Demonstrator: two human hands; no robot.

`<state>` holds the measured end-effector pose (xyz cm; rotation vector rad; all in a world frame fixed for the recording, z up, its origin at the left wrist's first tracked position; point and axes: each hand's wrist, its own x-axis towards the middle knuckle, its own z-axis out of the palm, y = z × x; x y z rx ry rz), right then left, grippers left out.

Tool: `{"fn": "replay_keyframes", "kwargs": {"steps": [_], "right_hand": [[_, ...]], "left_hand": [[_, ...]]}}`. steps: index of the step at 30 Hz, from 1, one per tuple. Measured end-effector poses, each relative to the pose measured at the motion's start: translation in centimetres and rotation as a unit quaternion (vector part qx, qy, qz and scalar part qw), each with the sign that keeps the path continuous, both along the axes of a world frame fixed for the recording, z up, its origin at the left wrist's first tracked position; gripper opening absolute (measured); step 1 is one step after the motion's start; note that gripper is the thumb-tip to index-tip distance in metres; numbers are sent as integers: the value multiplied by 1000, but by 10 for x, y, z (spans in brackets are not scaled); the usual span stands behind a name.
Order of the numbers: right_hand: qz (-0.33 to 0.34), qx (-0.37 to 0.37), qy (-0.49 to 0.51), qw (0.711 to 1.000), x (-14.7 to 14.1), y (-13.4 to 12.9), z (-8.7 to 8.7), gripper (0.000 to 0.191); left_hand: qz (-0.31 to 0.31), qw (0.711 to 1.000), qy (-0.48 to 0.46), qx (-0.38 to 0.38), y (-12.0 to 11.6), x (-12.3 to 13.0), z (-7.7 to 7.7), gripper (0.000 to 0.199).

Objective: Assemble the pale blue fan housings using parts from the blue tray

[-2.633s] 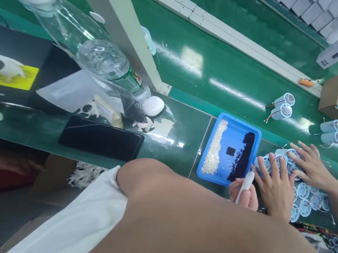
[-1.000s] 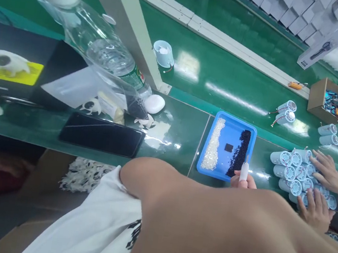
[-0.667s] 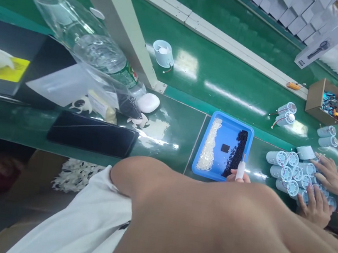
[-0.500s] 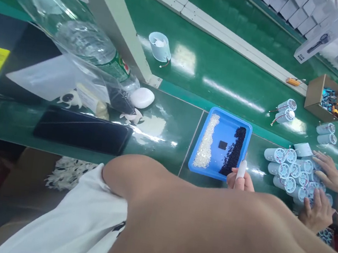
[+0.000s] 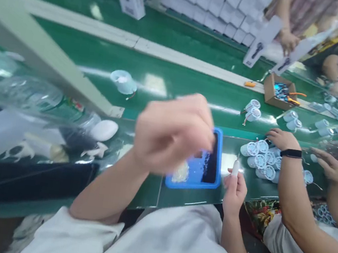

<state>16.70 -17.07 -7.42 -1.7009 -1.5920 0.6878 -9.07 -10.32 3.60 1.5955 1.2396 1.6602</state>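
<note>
My left hand (image 5: 172, 133) is raised over the blue tray (image 5: 194, 185). It is blurred, its fingers curled closed; whether anything is in them cannot be made out. Partly behind it, the tray holds white pieces (image 5: 180, 173) at the left and black pieces (image 5: 213, 166) at the right, with a dark square between them. My right hand (image 5: 235, 190), right of the tray, is closed around a white pen-like tool (image 5: 235, 167) with a thin metal tip pointing up.
At the right, another person's hands (image 5: 283, 140) are at light-blue cylinders (image 5: 257, 160). A cardboard box (image 5: 272, 95) of parts stands behind. A post (image 5: 42, 46), bottle (image 5: 29, 92), white rounded object (image 5: 104, 130) and black slab (image 5: 32, 178) are at the left.
The view has shifted. My left forearm, which crossed close before the camera, has swung away, and my left hand has come into view over the tray. My right hand still holds the white tool.
</note>
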Motion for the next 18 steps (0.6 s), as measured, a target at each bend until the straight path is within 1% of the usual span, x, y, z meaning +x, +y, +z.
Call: {"fn": "replay_keyframes", "kwargs": {"steps": [1, 2, 3, 4, 5, 7, 9, 11, 12, 14, 18], "right_hand": [[-62, 28, 34, 997, -7, 1, -9, 50], [-83, 29, 54, 995, -11, 5, -15, 47], [-99, 31, 67, 992, -12, 9, -19, 44], [-109, 31, 82, 990, -12, 14, -21, 41], [-112, 30, 94, 989, -12, 17, -22, 39], [-115, 29, 112, 987, -12, 21, -22, 36], [-113, 23, 123, 986, -14, 20, -21, 34], [-118, 25, 139, 983, -20, 18, -21, 31], [-125, 31, 150, 980, -23, 17, -21, 30], [-133, 41, 173, 975, -28, 17, -21, 28], [-142, 46, 189, 971, -30, 17, -21, 24]], "left_hand": [[-1, 998, 49, 46, 24, -3, 6, 55], [39, 996, 72, 42, 46, -5, 9, 48], [93, 992, 83, 1, 65, -7, 8, 43], [146, 983, 88, -67, 82, -8, 3, 42], [169, 978, 88, -89, 94, -10, -4, 43], [221, 964, 87, -121, 109, -12, -27, 48], [234, 958, 105, -127, 113, -15, -52, 49], [220, 957, 132, -133, 113, -20, -74, 48], [206, 958, 147, -137, 113, -22, -82, 45], [176, 958, 176, -140, 115, -27, -94, 40], [136, 955, 221, -144, 120, -27, -105, 38]]}}
